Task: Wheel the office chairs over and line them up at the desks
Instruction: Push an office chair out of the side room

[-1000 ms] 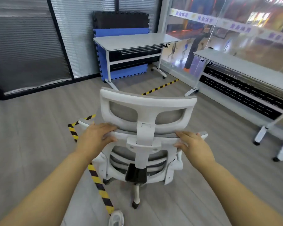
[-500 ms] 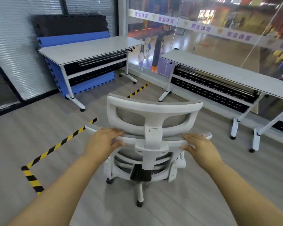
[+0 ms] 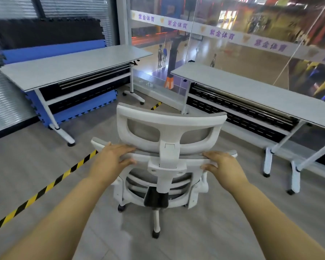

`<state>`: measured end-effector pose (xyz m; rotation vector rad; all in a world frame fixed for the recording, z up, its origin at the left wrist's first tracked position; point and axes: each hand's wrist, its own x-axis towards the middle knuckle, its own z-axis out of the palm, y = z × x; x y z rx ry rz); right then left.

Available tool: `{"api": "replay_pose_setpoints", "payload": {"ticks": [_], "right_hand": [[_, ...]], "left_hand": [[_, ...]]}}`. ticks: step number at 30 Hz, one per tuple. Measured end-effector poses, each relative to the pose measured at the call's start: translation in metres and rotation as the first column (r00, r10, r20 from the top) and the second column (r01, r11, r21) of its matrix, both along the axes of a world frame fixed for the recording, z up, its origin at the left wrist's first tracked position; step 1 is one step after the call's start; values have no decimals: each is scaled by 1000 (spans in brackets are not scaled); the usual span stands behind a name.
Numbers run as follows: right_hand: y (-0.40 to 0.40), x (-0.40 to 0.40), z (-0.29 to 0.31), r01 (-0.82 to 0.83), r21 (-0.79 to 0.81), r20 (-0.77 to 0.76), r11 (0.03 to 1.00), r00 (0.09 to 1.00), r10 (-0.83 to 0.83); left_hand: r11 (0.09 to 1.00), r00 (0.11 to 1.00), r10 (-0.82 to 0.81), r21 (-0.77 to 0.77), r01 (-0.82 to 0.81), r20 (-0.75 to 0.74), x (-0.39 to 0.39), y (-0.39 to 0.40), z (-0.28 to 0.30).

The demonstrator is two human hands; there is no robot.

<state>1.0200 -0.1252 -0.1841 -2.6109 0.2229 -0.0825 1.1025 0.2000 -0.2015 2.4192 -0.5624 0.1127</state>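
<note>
A white office chair (image 3: 169,124) with grey mesh and a headrest stands in front of me, its back turned to me. My left hand (image 3: 111,156) grips the top edge of the backrest on the left. On the right end of that edge my right hand (image 3: 223,166) holds on the same way. One grey-topped desk (image 3: 68,66) on white wheeled legs stands ahead to the left. A second desk (image 3: 261,92) runs along the glass wall to the right. The chair's seat is hidden behind its back.
Yellow-black tape (image 3: 45,188) crosses the grey floor on the left. Blue and black foam mats (image 3: 51,47) lean against the blinds behind the left desk. A glass wall (image 3: 214,44) lies beyond both desks. A gap of floor opens between the two desks.
The chair and I have rolled forward and turned right. Both desks are closer and larger, and the floor tape has slid off to the left. My hands keep the same hold.
</note>
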Motion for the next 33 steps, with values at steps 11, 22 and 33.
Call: {"api": "replay_pose_setpoints", "payload": {"ticks": [11, 22, 33], "right_hand": [[-85, 165, -2, 0, 0, -9, 1000, 1000, 0], [-135, 314, -1, 85, -27, -33, 996, 996, -86], [-189, 423, 0, 157, -7, -29, 988, 987, -157]], "left_hand": [[997, 998, 48, 54, -50, 47, 160, -87, 12], [998, 997, -7, 62, 2, 71, 335, -147, 10], [997, 999, -52, 63, 51, 13, 468, -217, 18]]}}
